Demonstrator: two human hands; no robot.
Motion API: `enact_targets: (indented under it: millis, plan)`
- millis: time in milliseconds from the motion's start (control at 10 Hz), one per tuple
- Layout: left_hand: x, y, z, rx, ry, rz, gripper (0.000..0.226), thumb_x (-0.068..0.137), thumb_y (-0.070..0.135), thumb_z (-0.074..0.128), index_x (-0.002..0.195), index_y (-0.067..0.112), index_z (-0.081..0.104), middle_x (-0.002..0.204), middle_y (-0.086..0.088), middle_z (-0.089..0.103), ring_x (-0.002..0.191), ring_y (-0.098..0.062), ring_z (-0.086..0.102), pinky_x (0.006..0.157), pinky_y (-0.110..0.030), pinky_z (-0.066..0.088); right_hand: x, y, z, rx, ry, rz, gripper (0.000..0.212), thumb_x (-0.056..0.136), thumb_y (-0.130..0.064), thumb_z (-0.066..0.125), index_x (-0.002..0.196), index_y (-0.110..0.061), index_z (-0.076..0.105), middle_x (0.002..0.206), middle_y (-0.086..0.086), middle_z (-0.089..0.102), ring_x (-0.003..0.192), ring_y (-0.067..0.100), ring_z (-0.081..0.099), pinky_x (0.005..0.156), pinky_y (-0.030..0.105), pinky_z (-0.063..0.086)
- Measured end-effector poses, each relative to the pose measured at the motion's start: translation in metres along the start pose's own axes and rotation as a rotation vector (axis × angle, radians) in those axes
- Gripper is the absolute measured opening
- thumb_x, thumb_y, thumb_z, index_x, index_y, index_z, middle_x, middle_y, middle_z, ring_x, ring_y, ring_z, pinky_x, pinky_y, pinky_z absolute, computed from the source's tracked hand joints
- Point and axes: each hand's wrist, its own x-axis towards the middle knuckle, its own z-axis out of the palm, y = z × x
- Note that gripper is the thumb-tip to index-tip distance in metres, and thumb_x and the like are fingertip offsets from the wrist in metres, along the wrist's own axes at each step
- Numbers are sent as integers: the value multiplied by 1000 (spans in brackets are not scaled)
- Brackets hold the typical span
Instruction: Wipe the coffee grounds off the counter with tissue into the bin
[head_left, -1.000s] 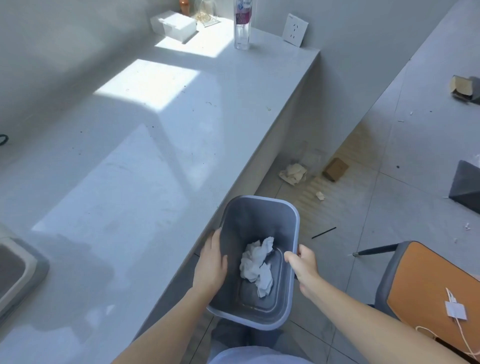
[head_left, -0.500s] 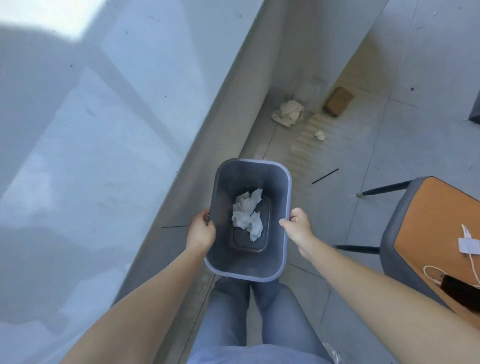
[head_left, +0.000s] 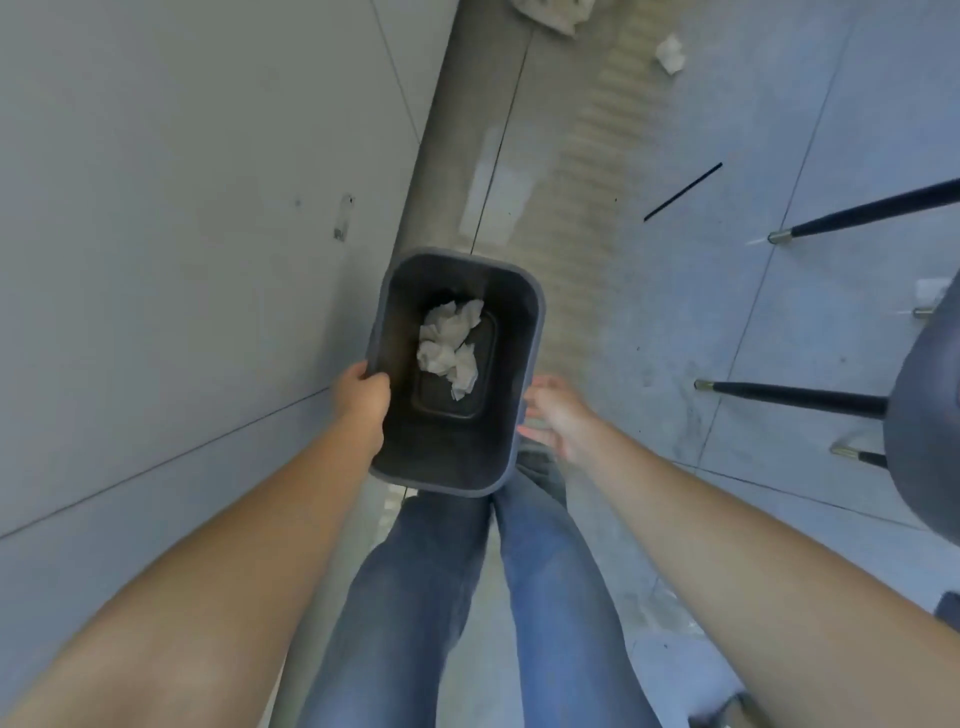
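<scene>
Grey plastic rectangular bin (head_left: 530, 332), crumpled white tissue (head_left: 449, 345) inside, has come down by the floor; left hand (head_left: 361, 397) grips its rim, right hand (head_left: 553, 415) has let go, fingers spread — task likely finishing.

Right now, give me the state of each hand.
Left hand: closed on the rim of the dark grey plastic bin.
Right hand: open, beside the bin, holding nothing.

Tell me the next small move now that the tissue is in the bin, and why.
Probably let the left hand lower the bin the rest of the way to the floor beside the cabinet and release it. The crumpled tissue already lies at the bottom, the right hand is open and off the rim, and only the left fingers hook over the rim.
</scene>
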Motion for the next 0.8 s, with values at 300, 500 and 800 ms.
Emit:
enact_targets:
  millis: [300, 500, 800]
  plan:
    - [38, -13, 19, -1, -50, -30, 41, 95, 3, 38, 133, 11, 49, 132, -8, 55, 119, -27, 51, 103, -37, 40, 42, 5, 1, -8, -9, 34, 32, 97, -7, 37, 127, -12, 47, 131, 10, 55, 118, 25, 54, 91, 38, 52]
    - [43, -11, 21, 16, -90, 9, 39, 96, 9, 40, 134, 13, 47, 132, -7, 54, 110, -24, 50, 95, -35, 41, 39, -2, 5, -121, -50, 41, 32, 97, -8, 38, 127, -14, 49, 131, 8, 55, 121, 23, 51, 91, 36, 47]
    - [-25, 25, 25, 214, -149, 258, 54, 100, 35, 32, 149, 22, 15, 157, -5, 20, 144, -27, 18, 118, -50, 15, -19, -19, 28, -357, 8, -198, 51, 100, -17, 38, 149, -13, 25, 155, 7, 29, 139, 27, 32, 108, 34, 30]
